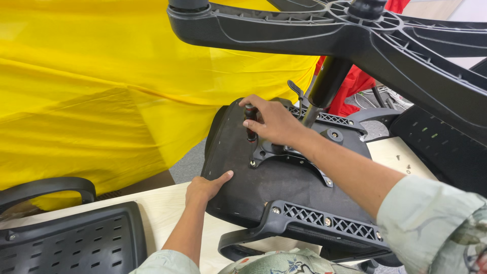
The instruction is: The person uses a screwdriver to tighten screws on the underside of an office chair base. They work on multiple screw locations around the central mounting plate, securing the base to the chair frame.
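Observation:
An office chair lies upside down on a light wooden table [162,208]; its black seat underside [238,172] faces me. My left hand [205,186] presses on the seat's near left edge, thumb on top. My right hand [274,122] is closed around a dark, red-marked tool handle [250,122] held upright over the metal mechanism plate [289,157] at the seat's middle. The gas column [324,83] rises from the plate to the star base [355,35] overhead. An armrest bracket [324,220] with several bolts runs along the near edge.
A yellow cloth [101,91] covers the left and back. A black perforated chair part [66,243] lies at the lower left. Another black mesh panel [446,147] stands at the right, with small screws [403,163] on the table beside it. Red fabric [355,83] shows behind.

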